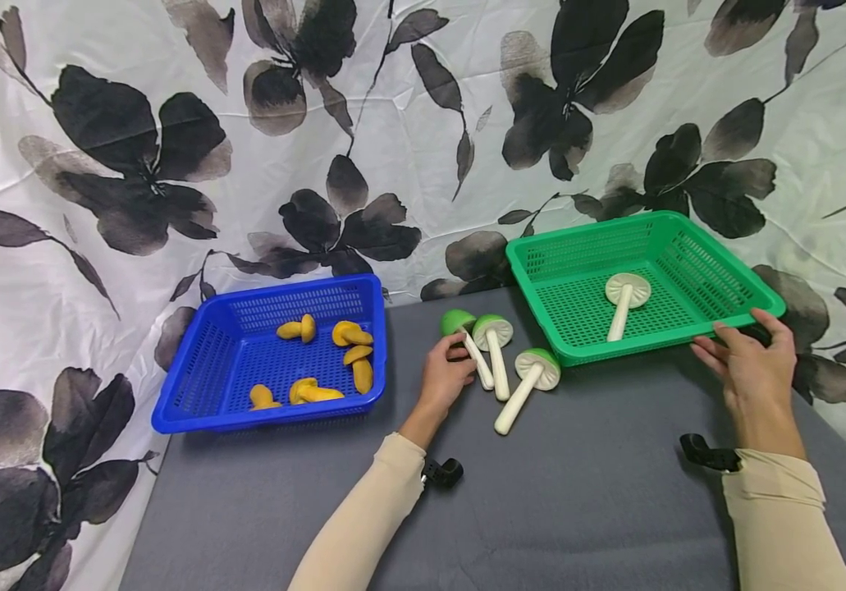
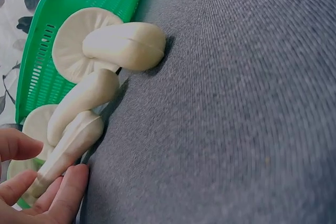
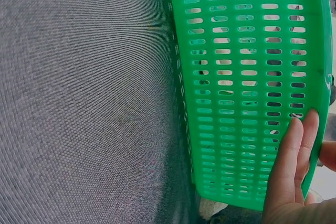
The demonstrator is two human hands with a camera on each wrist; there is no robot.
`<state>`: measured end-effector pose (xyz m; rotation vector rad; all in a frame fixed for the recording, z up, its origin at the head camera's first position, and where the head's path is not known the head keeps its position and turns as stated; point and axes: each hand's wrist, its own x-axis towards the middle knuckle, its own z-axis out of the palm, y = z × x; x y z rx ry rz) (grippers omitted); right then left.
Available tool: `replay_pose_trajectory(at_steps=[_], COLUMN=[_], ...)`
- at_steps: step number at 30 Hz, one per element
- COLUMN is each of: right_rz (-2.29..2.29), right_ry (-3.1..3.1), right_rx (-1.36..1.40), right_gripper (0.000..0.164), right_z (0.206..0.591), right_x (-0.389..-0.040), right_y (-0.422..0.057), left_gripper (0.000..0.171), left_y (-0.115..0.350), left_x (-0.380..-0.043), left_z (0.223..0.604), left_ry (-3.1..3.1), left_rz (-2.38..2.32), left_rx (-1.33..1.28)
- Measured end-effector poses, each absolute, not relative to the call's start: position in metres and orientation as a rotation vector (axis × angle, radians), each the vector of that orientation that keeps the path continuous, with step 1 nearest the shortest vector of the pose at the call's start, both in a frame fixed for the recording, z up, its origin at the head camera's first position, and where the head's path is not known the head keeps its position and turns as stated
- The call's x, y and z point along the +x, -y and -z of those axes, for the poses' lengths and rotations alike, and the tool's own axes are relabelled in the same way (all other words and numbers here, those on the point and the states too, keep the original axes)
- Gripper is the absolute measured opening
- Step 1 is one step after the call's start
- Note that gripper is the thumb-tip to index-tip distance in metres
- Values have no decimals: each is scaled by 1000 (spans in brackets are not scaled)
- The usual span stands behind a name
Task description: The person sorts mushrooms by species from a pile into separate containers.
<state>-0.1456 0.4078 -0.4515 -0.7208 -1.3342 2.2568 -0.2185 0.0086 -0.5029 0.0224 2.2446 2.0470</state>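
My left hand [image 1: 446, 373] is at the leftmost green-capped toy mushroom [image 1: 477, 361]. In the left wrist view its fingers [image 2: 71, 192] lie along that white stem, with the thumb slightly apart from it. Two more mushrooms lie close by, one in the middle [image 1: 497, 361] and one to the right [image 1: 522, 400]. My right hand [image 1: 758, 369] grips the front right rim of a green basket [image 1: 688, 335], thumb over the rim and fingers against the outer wall. Inside this basket lies one mushroom [image 1: 618, 316], its pale underside up.
A blue basket [image 1: 267, 423] on the left holds several yellow mushrooms [image 1: 315, 392]. Both baskets stand on a grey cloth-covered table [image 1: 541, 509]. Behind them hangs a white curtain [image 1: 423, 123] with dark flowers.
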Motion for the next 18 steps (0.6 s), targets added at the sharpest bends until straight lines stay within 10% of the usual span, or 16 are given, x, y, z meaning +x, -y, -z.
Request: replay_pose_trajectory(at_steps=[18], right_rz=[-2274], right_ry=[1320], right_rx=[-714], right_gripper=[84], right_z=[449], right_x=[-144], right_y=[-406], left_gripper=[55], left_y=[-16], left_x=[-220], left_z=[506], left_ry=[-2248], left_rz=[-2117], left_rx=[-86])
